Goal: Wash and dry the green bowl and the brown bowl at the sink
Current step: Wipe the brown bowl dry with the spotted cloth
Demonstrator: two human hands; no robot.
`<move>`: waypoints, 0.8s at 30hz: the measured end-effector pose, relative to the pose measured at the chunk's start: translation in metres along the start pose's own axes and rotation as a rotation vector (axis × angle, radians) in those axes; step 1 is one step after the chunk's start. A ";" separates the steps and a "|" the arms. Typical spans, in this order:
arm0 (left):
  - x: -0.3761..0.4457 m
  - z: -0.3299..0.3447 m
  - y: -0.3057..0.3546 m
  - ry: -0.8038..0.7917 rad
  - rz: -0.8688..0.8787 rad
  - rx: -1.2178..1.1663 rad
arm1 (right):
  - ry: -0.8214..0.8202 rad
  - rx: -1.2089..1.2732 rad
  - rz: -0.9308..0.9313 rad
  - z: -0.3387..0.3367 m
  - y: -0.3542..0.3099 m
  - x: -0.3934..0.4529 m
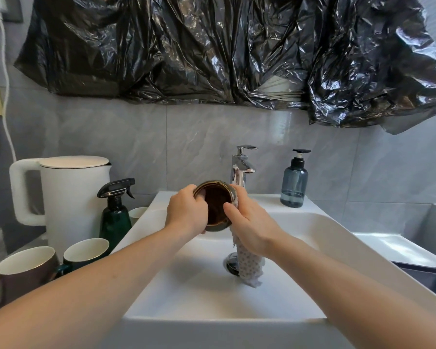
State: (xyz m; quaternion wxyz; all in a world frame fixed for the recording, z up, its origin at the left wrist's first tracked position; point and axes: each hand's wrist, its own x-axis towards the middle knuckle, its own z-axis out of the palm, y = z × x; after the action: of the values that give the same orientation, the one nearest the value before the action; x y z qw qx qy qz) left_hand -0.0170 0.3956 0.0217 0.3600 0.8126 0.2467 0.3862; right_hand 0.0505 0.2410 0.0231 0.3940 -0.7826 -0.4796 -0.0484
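- The person is holding the brown bowl up over the white sink, tipped so its mouth is facing them, just in front of the chrome faucet.
- The left hand is gripping the bowl's left rim, fingers curling over the edge and into the inside.
- The right hand is pressing a dotted white cloth against the bowl's right side, thumb reaching across the mouth; the cloth's loose end is hanging down towards the drain.
- This looks like the wiping step. To do it well, I would be turning the bowl with the left hand while the cloth is working round the rim and the outer wall, then the inside, keeping it over the basin.
- No water is visibly running from the faucet.
- I cannot see a green bowl anywhere.
- On the surface at the left, a white kettle, a dark green spray bottle and several mugs are crowding together; a blue soap dispenser is standing at the right.
- The faucet spout is sitting close behind the bowl, so knocking it is the risk.
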 end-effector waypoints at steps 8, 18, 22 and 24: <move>-0.008 0.005 -0.004 -0.155 0.127 0.035 | 0.045 -0.083 -0.051 -0.003 0.009 0.002; -0.006 0.004 0.000 -0.022 0.030 0.004 | 0.078 0.016 -0.051 0.004 0.007 0.003; -0.005 0.003 0.002 0.002 -0.128 -0.126 | -0.054 0.162 0.036 0.007 0.003 -0.001; -0.004 0.003 0.002 -0.018 -0.147 -0.168 | -0.080 0.176 0.053 0.008 0.003 -0.001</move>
State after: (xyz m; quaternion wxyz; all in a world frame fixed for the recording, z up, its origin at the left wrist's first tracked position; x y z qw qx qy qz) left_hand -0.0168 0.3907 0.0204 0.4567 0.7627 0.2690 0.3707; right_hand 0.0504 0.2448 0.0155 0.4429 -0.7585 -0.4766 0.0358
